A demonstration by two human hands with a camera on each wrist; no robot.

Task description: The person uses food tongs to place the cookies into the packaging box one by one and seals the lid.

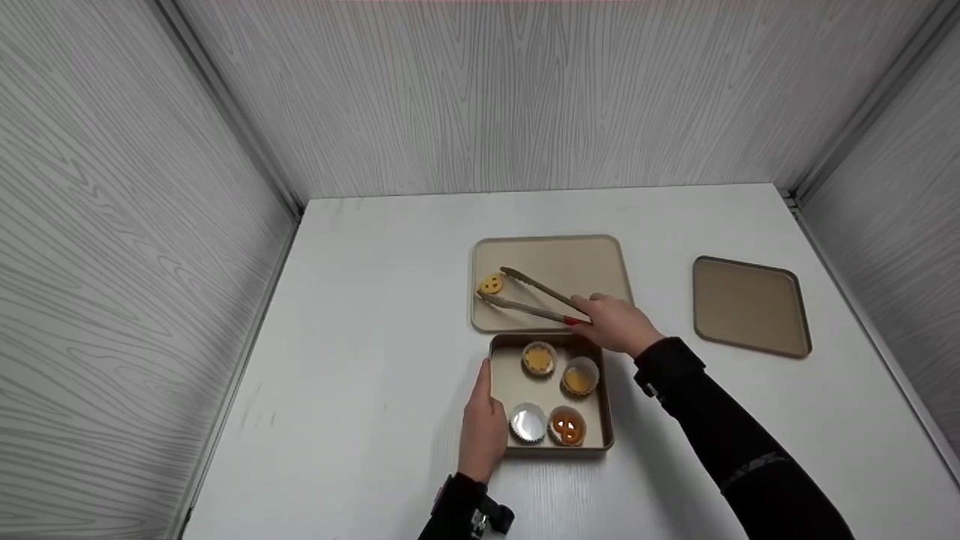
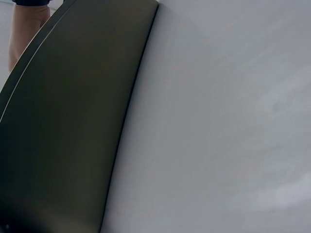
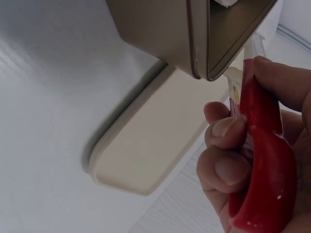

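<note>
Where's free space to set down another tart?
Most of the flat tray right of the smiley cookie and tongs; the empty dark tray at far right. The deep pan is crowded: four tart cups, both hands at its rim.

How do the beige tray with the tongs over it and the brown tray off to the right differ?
The beige tray is lighter and looks larger; the brown tray is darker with a dark rim. The beige tray holds a yellow cookie, with the tongs in the right hand over it; the brown tray holds nothing. The beige tray abuts the deep pan; the brown tray sits apart. Both are flat with rounded corners.
</note>
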